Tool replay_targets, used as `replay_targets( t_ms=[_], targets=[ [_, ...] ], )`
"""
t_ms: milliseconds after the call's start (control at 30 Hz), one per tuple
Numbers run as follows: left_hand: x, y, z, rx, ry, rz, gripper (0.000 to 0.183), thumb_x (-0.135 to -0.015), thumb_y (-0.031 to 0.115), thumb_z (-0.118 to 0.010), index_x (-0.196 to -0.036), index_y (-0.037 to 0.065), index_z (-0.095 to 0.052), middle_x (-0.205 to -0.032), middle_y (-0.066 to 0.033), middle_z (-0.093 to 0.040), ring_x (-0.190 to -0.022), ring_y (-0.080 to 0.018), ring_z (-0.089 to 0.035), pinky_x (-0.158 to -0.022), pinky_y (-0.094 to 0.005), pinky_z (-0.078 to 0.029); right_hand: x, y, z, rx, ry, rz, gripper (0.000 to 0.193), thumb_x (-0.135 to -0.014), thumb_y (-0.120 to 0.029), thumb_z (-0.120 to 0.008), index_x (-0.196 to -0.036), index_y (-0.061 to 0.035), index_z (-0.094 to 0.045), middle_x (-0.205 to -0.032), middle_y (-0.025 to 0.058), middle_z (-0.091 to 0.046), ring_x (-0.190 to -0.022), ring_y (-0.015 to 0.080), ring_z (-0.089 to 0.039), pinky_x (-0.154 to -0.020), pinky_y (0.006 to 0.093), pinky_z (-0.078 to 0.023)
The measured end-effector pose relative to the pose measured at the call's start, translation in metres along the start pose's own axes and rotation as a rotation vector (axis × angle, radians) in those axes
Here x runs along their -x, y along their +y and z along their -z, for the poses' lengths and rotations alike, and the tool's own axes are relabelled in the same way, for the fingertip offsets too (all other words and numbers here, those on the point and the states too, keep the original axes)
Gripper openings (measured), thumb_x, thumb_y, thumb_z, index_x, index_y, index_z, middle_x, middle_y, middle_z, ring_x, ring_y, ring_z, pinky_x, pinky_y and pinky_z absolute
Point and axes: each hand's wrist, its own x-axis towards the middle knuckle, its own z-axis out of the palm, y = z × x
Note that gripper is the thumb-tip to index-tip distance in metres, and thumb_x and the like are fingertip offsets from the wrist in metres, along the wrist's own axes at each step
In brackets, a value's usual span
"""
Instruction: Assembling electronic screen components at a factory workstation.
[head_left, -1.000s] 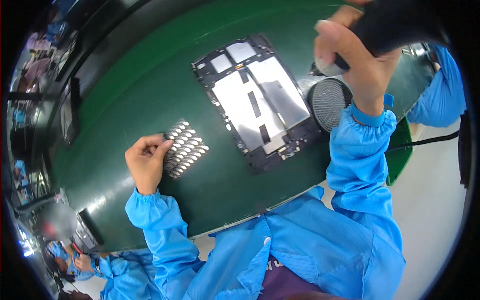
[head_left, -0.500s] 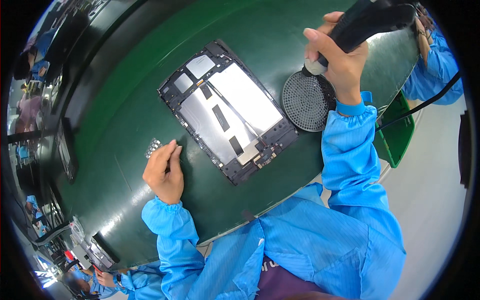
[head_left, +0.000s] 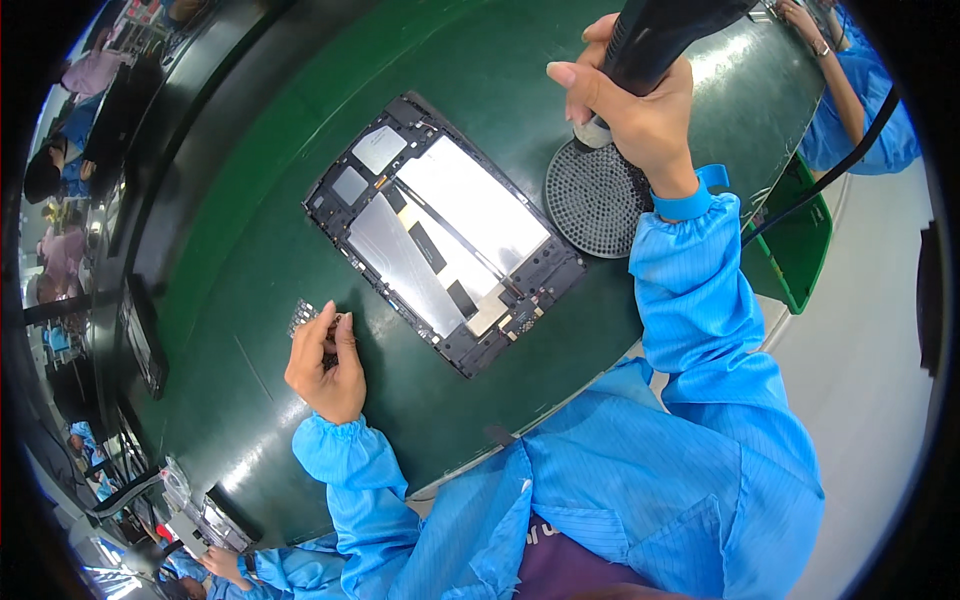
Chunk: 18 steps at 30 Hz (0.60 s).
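An opened tablet with a dark frame and shiny silver panels lies on the green table. To its left is my left hand, thumb and fingers curled close together. Small dark bits show within its curl, too small to name. A small silvery piece with a dotted pattern sits by its index finger; I cannot tell whether it is gripped. My right hand is wrapped round a thick black hand tool with a pale grey end. Below that end lies a round grey plate full of holes, dark specks along its right side.
A black cable runs along the right side. Beyond the table's right edge is a green bin. A co-worker's arm shows at upper right, another person's sleeve at lower left. Dark equipment stands left.
My right hand and the black tool have moved left over the holed plate. My left hand stays left of the tablet, fingers curled. Reflections on the silver panels have shifted with the view.
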Motion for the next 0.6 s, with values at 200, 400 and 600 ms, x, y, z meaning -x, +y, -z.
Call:
replay_targets(
  t_ms=[200, 400, 600],
  targets=[
    [-0.001, -0.008, 0.003, -0.059, -0.004, -0.176, 0.018, -0.071, -0.004, -0.070, -0.089, 0.001, -0.067, -0.076, -0.0126, -0.064, -0.062, -0.0235, -0.058, -0.057, -0.0299, -0.045, 0.001, -0.023, -0.022, 0.041, 0.100, -0.135, 0.035, -0.073, -0.001, -0.071, -0.103, -0.0015, -0.052, -0.063, 0.0046, -0.057, -0.055, 0.0121, -0.055, -0.054, 0.0254, -0.042],
    [-0.012, -0.006, 0.001, 0.065, -0.113, -0.282, 0.016, -0.070, -0.004, -0.069, -0.085, 0.001, -0.066, -0.077, -0.0094, -0.063, -0.065, -0.0244, -0.056, -0.055, -0.0319, -0.045, -0.015, -0.051, -0.065, -0.291, -0.125, 0.103, 0.028, -0.077, -0.003, -0.067, -0.102, 0.0037, -0.056, -0.063, 0.0065, -0.058, -0.051, 0.0147, -0.056, -0.047, 0.0258, -0.044],
    [0.001, -0.010, 0.007, 0.228, 0.011, 0.025, 0.015, -0.077, -0.008, -0.061, -0.089, 0.000, -0.064, -0.076, -0.0101, -0.065, -0.063, -0.0161, -0.060, -0.056, -0.0241, -0.047, -0.015, -0.070, -0.175, -0.269, -0.412, -0.034, 0.038, -0.076, 0.002, -0.067, -0.109, 0.0032, -0.047, -0.063, 0.0072, -0.057, -0.049, 0.0137, -0.055, -0.048, 0.0258, -0.045]
  ],
)
